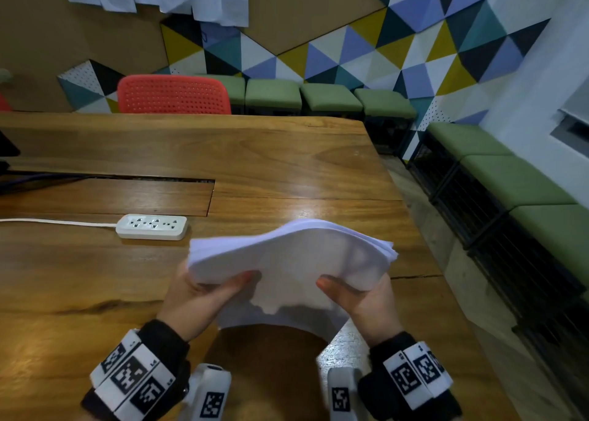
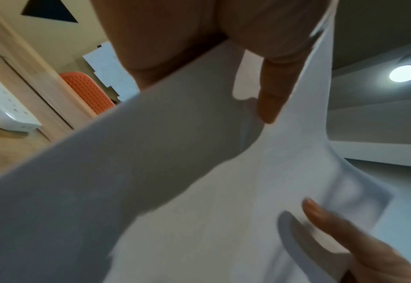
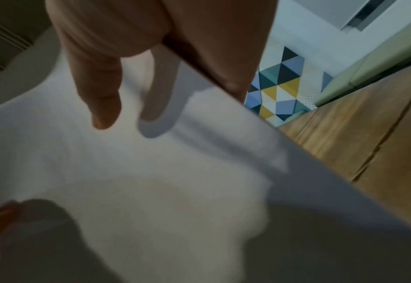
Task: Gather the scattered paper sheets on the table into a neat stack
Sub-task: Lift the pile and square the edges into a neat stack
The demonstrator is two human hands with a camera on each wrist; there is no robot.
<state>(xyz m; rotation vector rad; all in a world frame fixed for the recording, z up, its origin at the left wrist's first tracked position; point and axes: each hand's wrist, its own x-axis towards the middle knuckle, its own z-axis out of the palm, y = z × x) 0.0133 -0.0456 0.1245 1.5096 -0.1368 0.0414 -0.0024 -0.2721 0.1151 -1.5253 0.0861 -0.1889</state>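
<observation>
Both hands, my left hand (image 1: 204, 293) and right hand (image 1: 360, 296), grip the paper stack (image 1: 287, 255) above the table's (image 1: 287, 165) near right part, its long axis running left-right, sagging.

A wooden table (image 1: 287, 165) stood before a wall of coloured triangles (image 1: 398, 44). Green benches (image 1: 328, 98) lined it, beside a red chair (image 1: 173, 95); a ceiling light (image 2: 404, 73) glowed.

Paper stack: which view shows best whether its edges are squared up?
Head view: the whole paper stack shows, bowed, right-hand edges fanned. Left wrist and right wrist views show only blurred sheet faces close up.
</observation>
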